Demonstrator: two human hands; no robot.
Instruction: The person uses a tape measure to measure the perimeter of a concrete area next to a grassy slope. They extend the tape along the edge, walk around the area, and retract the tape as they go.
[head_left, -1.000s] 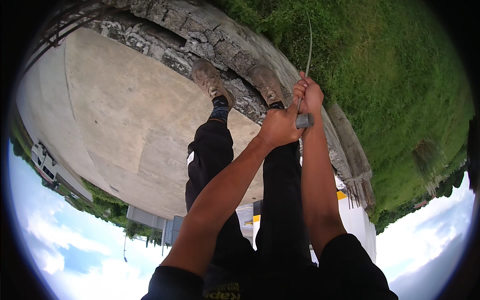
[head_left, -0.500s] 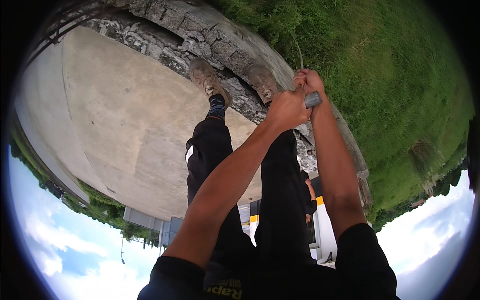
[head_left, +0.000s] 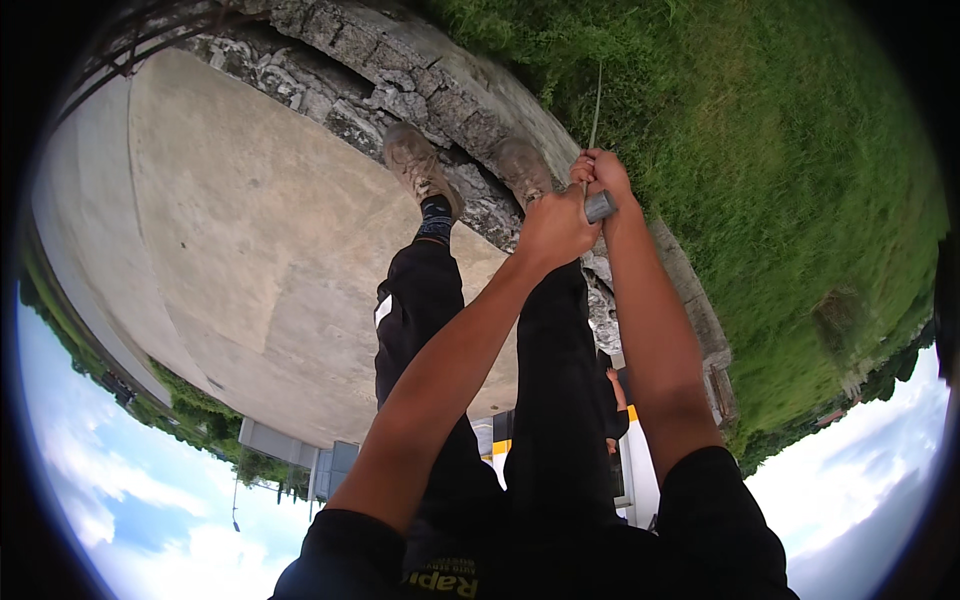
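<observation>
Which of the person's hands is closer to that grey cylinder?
The left. The left hand is wrapped around the grey cylinder, whose end sticks out; the right hand is higher in the picture, closed around the thin rod.

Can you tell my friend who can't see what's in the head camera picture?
A person's left hand grips a grey cylinder while the right hand holds a thin line leading toward green grass. Brown shoes stand on broken concrete.

Slab [head_left: 250, 220]: left of ledge [head_left: 475, 95]
Grass [head_left: 780, 200]: right of ledge
Shoes [head_left: 412, 160]: on ledge
Cylinder [head_left: 601, 206]: in left grip [head_left: 558, 228]
Cord [head_left: 597, 110]: before right grip [head_left: 605, 172]
</observation>
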